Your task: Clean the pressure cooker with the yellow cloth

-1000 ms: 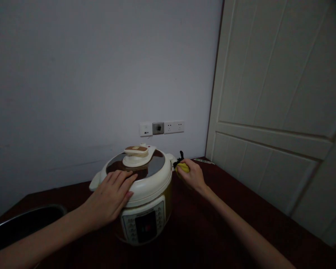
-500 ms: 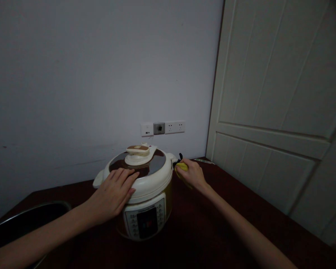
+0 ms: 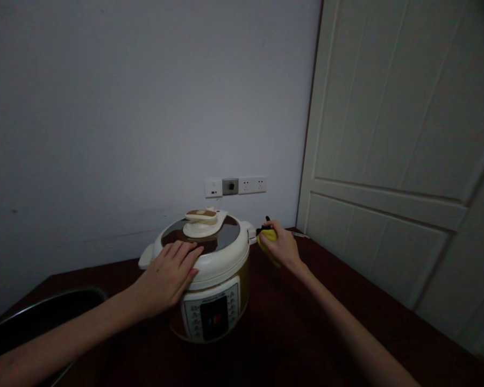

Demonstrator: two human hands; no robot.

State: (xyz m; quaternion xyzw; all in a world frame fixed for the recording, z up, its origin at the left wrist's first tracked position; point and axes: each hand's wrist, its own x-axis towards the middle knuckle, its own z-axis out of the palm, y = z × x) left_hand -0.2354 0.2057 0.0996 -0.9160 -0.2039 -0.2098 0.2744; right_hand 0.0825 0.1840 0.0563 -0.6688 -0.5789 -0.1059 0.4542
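While the cooker (image 3: 214,306) on the table (image 3: 306,328) is steadied by the left hand (image 3: 167,275), laid flat and open on the near edge of the lid (image 3: 221,252), a yellow cloth (image 3: 267,235) is bunched in the closed right hand (image 3: 283,249) just beside the lid's side lug. Wiping of that side is judged to be in hand; a further stroke would call for the cloth to be pressed to the rim just left of the grip.

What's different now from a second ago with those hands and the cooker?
Very little. The right hand, gripping the yellow cloth, has edged slightly up and right beside the cooker. The left hand stays flat on the lid, and the cooker looks unmoved on the table.
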